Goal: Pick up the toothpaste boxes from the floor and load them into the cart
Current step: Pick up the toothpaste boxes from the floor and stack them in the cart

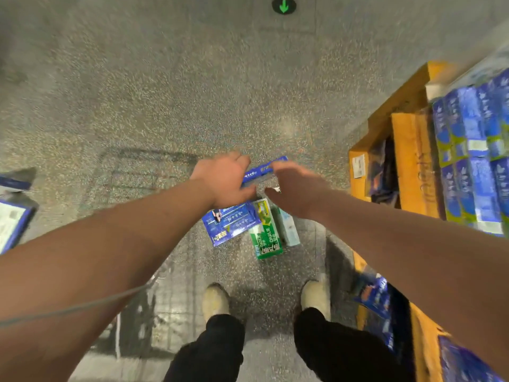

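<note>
My left hand [224, 180] is closed on one end of a long blue toothpaste box [263, 170], held above the floor. My right hand [298, 193] hovers at the box's other end, palm down, fingers spread; I see no grip. Below the hands, on the speckled floor, lie a wide blue toothpaste pack [231, 224], a green Darlie box [265, 234] and a pale blue box [289, 228], side by side and touching. The wire cart [143, 172] shows only as a motion-blurred grid to the left of my left arm.
Open cardboard cartons [407, 161] filled with blue toothpaste boxes [473, 150] line the right side. More blue boxes [12, 224] sit at the left edge. My two shoes [216, 300] stand just below the floor pile. A green arrow marker [284, 5] is on the floor far ahead.
</note>
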Motion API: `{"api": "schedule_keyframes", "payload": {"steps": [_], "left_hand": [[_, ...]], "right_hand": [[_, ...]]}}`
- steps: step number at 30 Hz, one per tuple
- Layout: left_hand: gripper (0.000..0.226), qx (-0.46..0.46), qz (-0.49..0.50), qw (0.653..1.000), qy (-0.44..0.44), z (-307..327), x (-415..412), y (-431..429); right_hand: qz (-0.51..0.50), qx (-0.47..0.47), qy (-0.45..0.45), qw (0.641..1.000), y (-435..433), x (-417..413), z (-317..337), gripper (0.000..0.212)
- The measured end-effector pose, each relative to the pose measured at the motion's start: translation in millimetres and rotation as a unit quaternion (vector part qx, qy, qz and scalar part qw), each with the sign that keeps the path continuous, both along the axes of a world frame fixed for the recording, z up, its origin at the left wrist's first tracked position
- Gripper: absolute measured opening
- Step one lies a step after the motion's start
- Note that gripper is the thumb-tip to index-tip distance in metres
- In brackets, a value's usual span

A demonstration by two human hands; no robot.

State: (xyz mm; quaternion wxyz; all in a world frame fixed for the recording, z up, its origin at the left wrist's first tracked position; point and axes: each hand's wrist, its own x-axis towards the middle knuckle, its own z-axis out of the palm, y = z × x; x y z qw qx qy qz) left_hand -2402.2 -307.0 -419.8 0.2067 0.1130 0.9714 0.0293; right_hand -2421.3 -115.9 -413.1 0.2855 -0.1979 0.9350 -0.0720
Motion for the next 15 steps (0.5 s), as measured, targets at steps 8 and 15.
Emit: {"api": "schedule_keyframes", "payload": {"steps": [8,15], "left_hand": [[0.069,-0.023,0.039,0.998,-0.038,-237.6,-11.6,-4.5],[0.066,-0.06,0.043,0.997,-0.039,-394.8,-16.5,-10.0]], "right_hand": [[0.023,0.004,0.006,1.0,-3.4,-41.4,-220.1,0.055],[0.017,-0.032,0.046,0.998,-14.5,-91.8,-372.0,0.048]]}}
